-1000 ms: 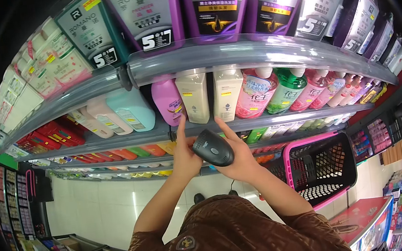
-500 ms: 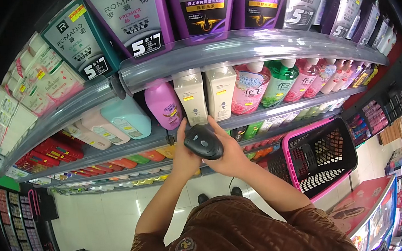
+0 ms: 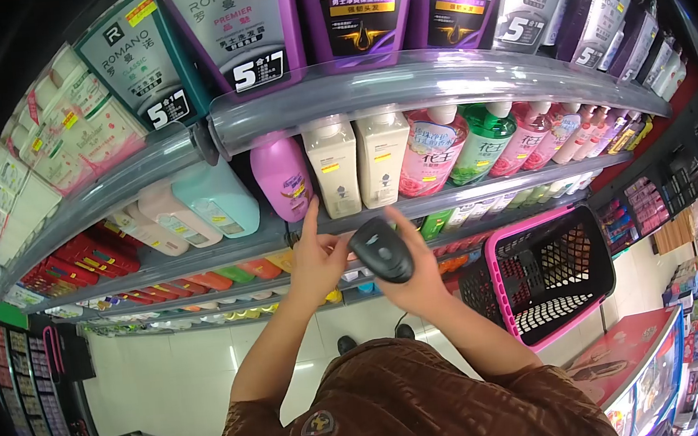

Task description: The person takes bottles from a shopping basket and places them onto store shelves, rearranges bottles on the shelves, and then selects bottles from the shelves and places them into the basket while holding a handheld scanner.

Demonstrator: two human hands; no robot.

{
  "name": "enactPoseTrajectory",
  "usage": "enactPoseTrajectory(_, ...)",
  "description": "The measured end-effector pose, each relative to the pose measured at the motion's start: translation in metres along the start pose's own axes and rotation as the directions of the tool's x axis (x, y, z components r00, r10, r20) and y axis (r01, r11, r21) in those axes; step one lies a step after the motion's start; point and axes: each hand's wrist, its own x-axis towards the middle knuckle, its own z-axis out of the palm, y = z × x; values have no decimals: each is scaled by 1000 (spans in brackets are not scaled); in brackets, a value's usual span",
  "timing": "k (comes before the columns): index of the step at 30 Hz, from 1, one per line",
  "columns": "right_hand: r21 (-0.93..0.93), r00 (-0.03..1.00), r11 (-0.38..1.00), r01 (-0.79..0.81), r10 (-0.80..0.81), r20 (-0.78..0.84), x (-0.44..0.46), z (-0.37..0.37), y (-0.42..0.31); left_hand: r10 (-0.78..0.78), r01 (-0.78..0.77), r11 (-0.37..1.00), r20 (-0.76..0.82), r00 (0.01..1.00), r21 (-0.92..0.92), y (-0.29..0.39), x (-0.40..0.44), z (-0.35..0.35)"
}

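My right hand (image 3: 424, 278) is wrapped around a black handheld barcode scanner (image 3: 382, 253), its rounded top facing me. Beside it, my left hand (image 3: 318, 267) holds nothing; the index finger stretches up to the foot of a purple bottle (image 3: 282, 178), and the thumb points toward the scanner. I cannot tell whether that fingertip touches the bottle. Two cream bottles, a left one (image 3: 333, 169) and a right one (image 3: 384, 160), stand upright on the shelf just beyond my hands, with yellow price stickers on them.
Pink and green pump bottles (image 3: 481, 146) continue along this shelf. Above, a clear curved guard (image 3: 436, 79) fronts large Romano bottles (image 3: 360, 11). A black basket with a pink rim (image 3: 503, 287) stands at the right. A red-topped display case (image 3: 626, 351) is behind it.
My hands have moved apart. The right hand has carried the scanner to the right, away from the cream bottles, while the left has come off the scanner and sits lower, index finger extended.
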Motion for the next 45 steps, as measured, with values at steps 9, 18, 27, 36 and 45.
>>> enactPoseTrajectory(9,-93,989,985,145,-140,53,15,-20,30,-20,19,999,-37,999,-29,-4,3,13)
enactPoseTrajectory(18,114,993,989,-95,87,74,-32,-37,41,549,-248,794,-481,683,554,28,-1,-44)
enactPoseTrajectory(27,123,981,975,-185,175,87,-73,-51,51,159,-199,966,-232,960,-163,20,40,-63)
enactPoseTrajectory(36,88,973,970,-227,221,68,-83,-53,45,126,-87,919,77,989,-384,25,36,-87)
enactPoseTrajectory(45,49,976,975,-217,215,39,-91,-47,35,192,-177,920,10,981,-349,12,43,-70)
